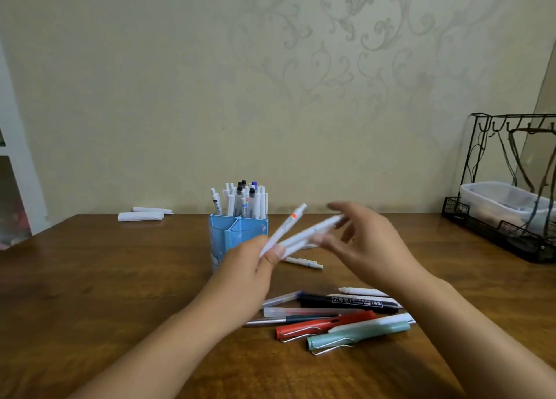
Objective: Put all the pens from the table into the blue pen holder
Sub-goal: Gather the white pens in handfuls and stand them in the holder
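Note:
The blue pen holder (233, 233) stands mid-table with several white pens upright in its back compartment. My left hand (252, 266) is just in front of it, pinching two white pens (288, 227) that angle up to the right. My right hand (370, 242) hovers beside them with fingers spread, its fingertips touching the far end of one pen; it is motion-blurred. Another white pen (304, 262) lies on the table behind my hands. Near me lies a pile of pens: a black marker (349, 304), a red pen (325, 326), a mint pen (358, 335) and several others.
Two white rolled items (141, 215) lie at the back left by the wall. A black wire rack (505, 218) holding a clear plastic box stands at the back right. The wooden table (105, 278) runs up to the wall.

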